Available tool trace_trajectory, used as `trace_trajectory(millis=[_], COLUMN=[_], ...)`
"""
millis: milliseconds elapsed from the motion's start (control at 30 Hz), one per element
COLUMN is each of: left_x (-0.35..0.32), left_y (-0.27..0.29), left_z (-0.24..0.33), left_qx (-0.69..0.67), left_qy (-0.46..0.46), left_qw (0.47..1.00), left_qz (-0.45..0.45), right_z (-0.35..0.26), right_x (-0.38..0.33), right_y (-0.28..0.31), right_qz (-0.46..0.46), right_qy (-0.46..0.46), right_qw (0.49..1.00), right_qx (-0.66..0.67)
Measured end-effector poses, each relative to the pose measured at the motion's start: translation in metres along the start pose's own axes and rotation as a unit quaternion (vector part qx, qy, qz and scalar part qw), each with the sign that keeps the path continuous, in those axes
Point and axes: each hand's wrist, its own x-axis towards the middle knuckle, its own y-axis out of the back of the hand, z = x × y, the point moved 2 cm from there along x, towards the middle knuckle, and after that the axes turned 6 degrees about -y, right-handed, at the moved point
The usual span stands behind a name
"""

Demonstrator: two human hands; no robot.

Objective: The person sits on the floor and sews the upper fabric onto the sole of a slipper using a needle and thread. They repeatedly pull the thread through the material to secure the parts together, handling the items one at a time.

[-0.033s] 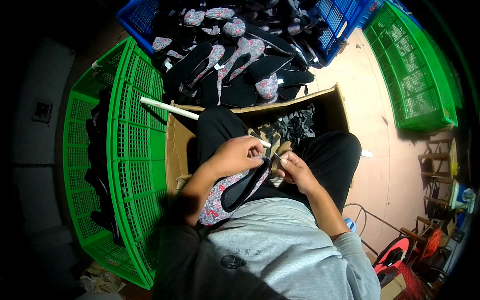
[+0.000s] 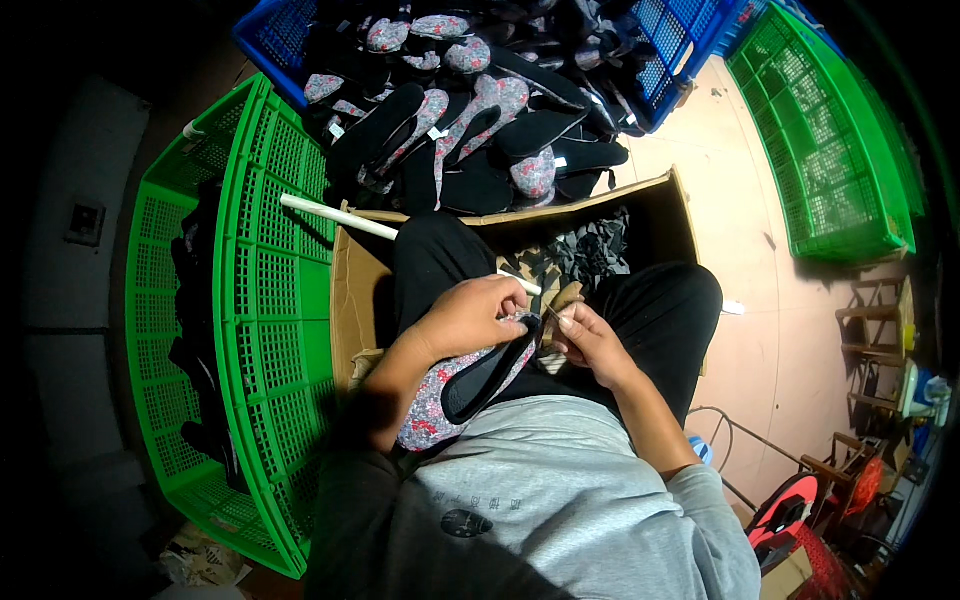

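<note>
My left hand (image 2: 478,312) is closed round one end of a flat shoe (image 2: 428,400), grey with a red floral pattern and black inside. The shoe lies tilted across my lap, its floral rounded end toward my belly. Just to the right, my right hand (image 2: 592,342) pinches something thin and small between thumb and fingers, too small to name. Its tip points toward the shoe's held end. Past my hands, an open cardboard box (image 2: 682,212) between my legs holds dark fabric scraps (image 2: 592,250). A tan piece (image 2: 566,296) shows beside my right fingertips.
A white rod (image 2: 340,216) runs over the box edge and under my left knee. On the left stands a green crate (image 2: 285,330) with dark things inside. Several floral and black shoes (image 2: 490,110) heap up ahead by a blue crate (image 2: 675,40). More green crates (image 2: 815,150) stand far right.
The thin thing in my right fingers has turned slightly and looks narrower. Both hands and the shoe stay almost in the same place.
</note>
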Motion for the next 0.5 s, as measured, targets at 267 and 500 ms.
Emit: trace_trajectory(millis=[267, 500], left_x=[-0.004, -0.003], left_y=[-0.016, -0.017], left_z=[0.002, -0.007], left_qx=[0.136, 0.14], left_qy=[-0.008, -0.029], left_qw=[0.991, 0.99], left_qz=[-0.016, -0.001], right_z=[0.017, 0.013], right_x=[0.019, 0.02], right_y=[-0.018, -0.03], right_qz=[0.076, 0.157], right_qy=[0.122, 0.132], right_qw=[0.987, 0.951], right_qx=[-0.074, -0.232])
